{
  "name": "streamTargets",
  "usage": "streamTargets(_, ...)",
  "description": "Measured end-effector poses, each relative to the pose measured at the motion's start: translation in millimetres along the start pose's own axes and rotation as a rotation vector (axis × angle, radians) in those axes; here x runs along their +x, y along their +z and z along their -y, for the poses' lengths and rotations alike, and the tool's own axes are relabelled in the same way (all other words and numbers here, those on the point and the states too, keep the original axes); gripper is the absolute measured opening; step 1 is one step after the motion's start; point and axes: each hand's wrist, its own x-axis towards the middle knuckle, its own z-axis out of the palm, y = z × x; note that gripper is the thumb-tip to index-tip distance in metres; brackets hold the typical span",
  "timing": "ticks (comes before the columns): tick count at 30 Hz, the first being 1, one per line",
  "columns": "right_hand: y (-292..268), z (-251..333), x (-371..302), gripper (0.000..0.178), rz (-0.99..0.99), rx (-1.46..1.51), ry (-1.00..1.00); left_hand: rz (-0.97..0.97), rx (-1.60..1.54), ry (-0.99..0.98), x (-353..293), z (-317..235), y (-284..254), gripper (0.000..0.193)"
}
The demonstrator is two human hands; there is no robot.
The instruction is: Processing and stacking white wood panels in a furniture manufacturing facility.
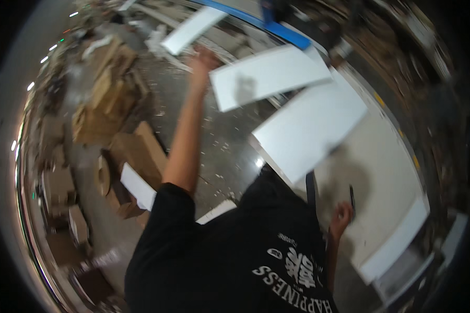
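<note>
My left hand (203, 59) is stretched far forward, smeared by motion. It is beside a narrow white panel (196, 30), and I cannot tell whether they touch. Just right of that hand lies a wide white panel (271, 74). A larger white panel (313, 128) sits nearer to me, jutting over the edge of a pale worktable (386, 172). Above the table, on the right, my right hand (341, 216) is closed around a slim black tool (351, 197) that points away from me. Its exact kind is too blurred to read.
A blue bar (261, 23) crosses the far end. Another white panel (397, 242) lies along the table's near right side. Open cardboard boxes (136, 151) and brown stacked cartons (107, 96) stand on the floor to the left. Pale scraps dot the grey floor (222, 138).
</note>
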Motion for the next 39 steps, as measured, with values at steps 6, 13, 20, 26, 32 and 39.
streamTargets(6,-13.1,40.0,16.3,0.013,-0.178,-0.026,0.194,-0.139,0.616,-0.699,3.3,166.0,-22.7,0.097)
streamTargets(13,46.7,47.9,14.8,0.02,-0.095,0.227,0.353,-0.365,0.093,-0.857,-99.4,291.5,21.1,0.093)
streamTargets(20,147.1,107.6,99.3,0.067,0.208,0.882,0.613,-0.367,-0.011,-0.914,-176.3,248.2,1.8,0.092)
streamTargets(26,182.2,179.6,176.0,0.079,0.182,1.2,0.767,-0.069,0.083,-1.099,-270.4,173.5,-34.0,0.089)
streamTargets(32,176.2,296.5,92.9,0.03,0.124,0.448,-0.135,0.124,-0.202,-1.161,-416.2,166.7,-50.5,0.089)
streamTargets(39,163.2,397.3,20.5,0.061,0.379,0.231,-0.632,-0.165,0.018,-1.336,-464.4,149.6,-52.8,0.09)
